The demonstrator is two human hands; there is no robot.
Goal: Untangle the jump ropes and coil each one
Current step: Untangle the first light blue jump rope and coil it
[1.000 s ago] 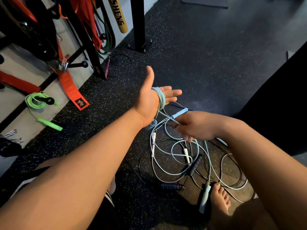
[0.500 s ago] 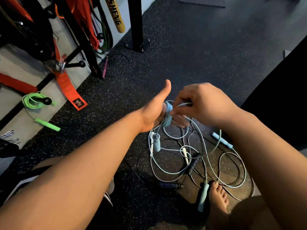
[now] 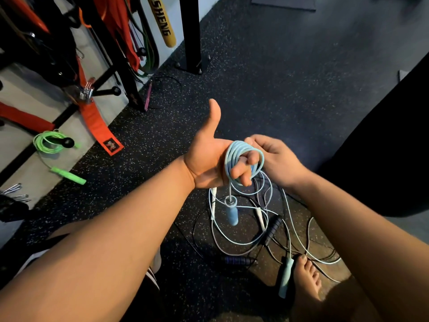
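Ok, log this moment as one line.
left hand: wrapped in light blue rope | right hand: feeding rope | blue handle: dangling | floor tangle: remaining

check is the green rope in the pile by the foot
No, the green rope lies coiled far left by the rack, apart from the pile.

A gym: speckled rubber floor [image 3: 267, 66], hanging resistance bands [image 3: 148, 43], jump ropes [image 3: 232, 228].
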